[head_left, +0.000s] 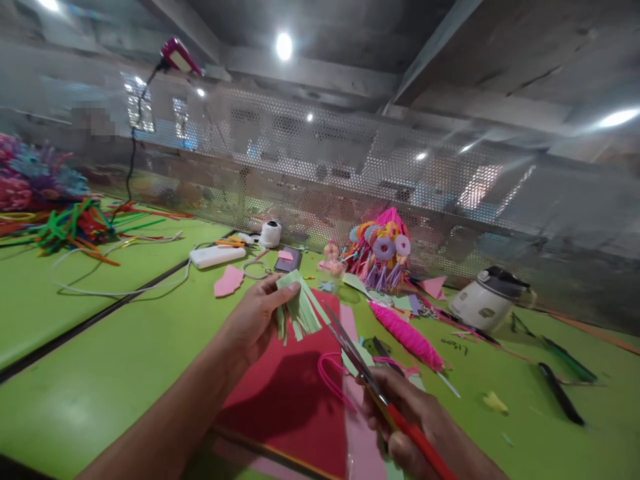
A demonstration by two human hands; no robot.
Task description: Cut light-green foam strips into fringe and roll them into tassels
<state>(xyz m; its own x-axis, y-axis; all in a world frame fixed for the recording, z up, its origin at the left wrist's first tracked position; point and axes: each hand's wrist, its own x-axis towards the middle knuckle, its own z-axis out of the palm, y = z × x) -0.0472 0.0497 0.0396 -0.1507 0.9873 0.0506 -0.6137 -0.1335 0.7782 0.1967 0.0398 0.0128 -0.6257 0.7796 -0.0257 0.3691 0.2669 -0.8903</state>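
Note:
My left hand (253, 320) pinches a piece of light green paper (299, 308) cut into a fringe of hanging strips, holding it above a red sheet (290, 393). My right hand (415, 417) is closed round red-handled scissors (367, 377). Their blades point up and left, with the tips just right of the fringe. A pink sheet (363, 440) lies under the scissors. A loop of pink cord (330, 373) rests on the red sheet.
On the green table (100, 373) lie a pink yarn-wrapped stick (407, 335), a colourful tasselled ornament (383, 250), a white rice cooker (487, 300), a white power strip (217, 256), a phone (289, 259), paper scraps and coloured strips (70, 227). A perforated metal screen (350, 167) runs behind.

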